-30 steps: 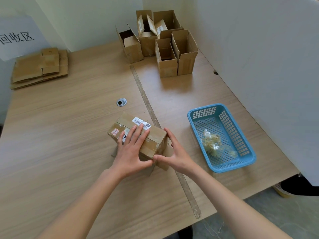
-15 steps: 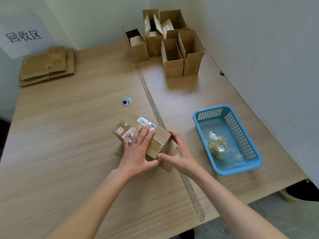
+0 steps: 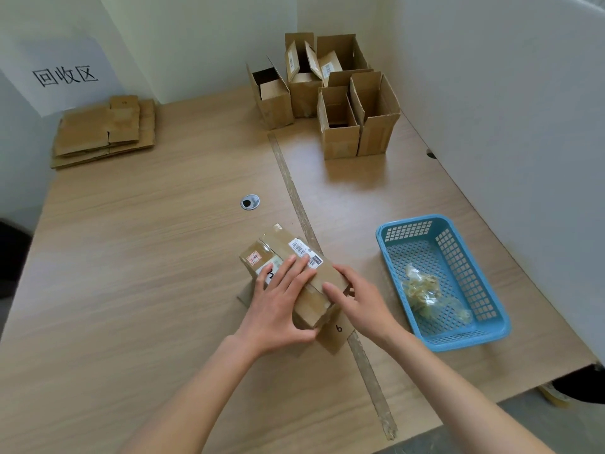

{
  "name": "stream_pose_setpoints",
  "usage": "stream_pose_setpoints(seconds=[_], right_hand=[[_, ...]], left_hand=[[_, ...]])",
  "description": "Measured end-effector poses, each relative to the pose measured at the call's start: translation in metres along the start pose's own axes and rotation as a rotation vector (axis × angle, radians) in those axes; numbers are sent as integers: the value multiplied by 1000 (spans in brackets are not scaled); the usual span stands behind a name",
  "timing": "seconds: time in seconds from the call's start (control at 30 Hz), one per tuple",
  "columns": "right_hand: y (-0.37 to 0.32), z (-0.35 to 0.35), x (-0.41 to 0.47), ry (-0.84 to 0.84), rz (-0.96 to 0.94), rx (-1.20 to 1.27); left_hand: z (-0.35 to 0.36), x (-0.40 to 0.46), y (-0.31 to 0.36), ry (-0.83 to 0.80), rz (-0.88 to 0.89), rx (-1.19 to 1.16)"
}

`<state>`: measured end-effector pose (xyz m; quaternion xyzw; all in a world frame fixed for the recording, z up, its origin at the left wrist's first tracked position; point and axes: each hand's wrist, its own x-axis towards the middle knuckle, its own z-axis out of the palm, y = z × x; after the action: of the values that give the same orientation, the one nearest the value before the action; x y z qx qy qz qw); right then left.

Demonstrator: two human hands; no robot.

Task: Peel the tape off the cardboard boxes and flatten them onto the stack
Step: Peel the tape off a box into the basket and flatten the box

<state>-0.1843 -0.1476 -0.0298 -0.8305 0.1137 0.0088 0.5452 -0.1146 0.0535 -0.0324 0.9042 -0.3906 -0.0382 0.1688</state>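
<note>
— So, how do the person's hands sit on the taped box (image 3: 288, 276)?

— The left hand (image 3: 280, 303) lies flat on its top, fingers straight and spread, thumb against the near end; that grip is open and only presses. The right hand (image 3: 357, 301) rests on the box's right edge, fingers loosely bent over the corner and thumb stretched across the top. Whether it pinches any tape cannot be told.

— And where is the box?

— Near the middle of the wooden worktop (image 3: 147, 257), just left of the blue basket (image 3: 491, 332), which holds a wad of clear tape (image 3: 425, 290).

— Anything hidden?

— The hands cover most of the box's near half. One flap (image 3: 335, 335) sticks out below the right hand.

— Any writing?

— A barcode label (image 3: 302, 250) and a small red-marked sticker (image 3: 253, 258) on top, too small to read, and a handwritten "6" on the flap. The paper sign (image 3: 65, 75) on the wall reads 回收区. Below it lies the flattened stack (image 3: 104, 131), and the open boxes (image 3: 327, 99) stand at the far corner.
</note>
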Motion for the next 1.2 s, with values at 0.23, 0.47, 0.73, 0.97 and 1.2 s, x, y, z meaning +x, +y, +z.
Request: stream_pose_setpoints(seconds=[0.23, 0.47, 0.73, 0.97, 1.2], right_hand=[[11, -4, -17, 70, -73, 23], [28, 40, -40, 399, -78, 40], [31, 37, -37, 443, -108, 155], [34, 14, -26, 335, -182, -165], [40, 14, -27, 192, -148, -39]], left_hand=[[-6, 4, 0, -62, -28, 23], [5, 8, 10, 17, -132, 40], [16, 16, 13, 63, -162, 23], [10, 23, 16, 49, -161, 39], [-52, 81, -23, -263, 106, 307]])
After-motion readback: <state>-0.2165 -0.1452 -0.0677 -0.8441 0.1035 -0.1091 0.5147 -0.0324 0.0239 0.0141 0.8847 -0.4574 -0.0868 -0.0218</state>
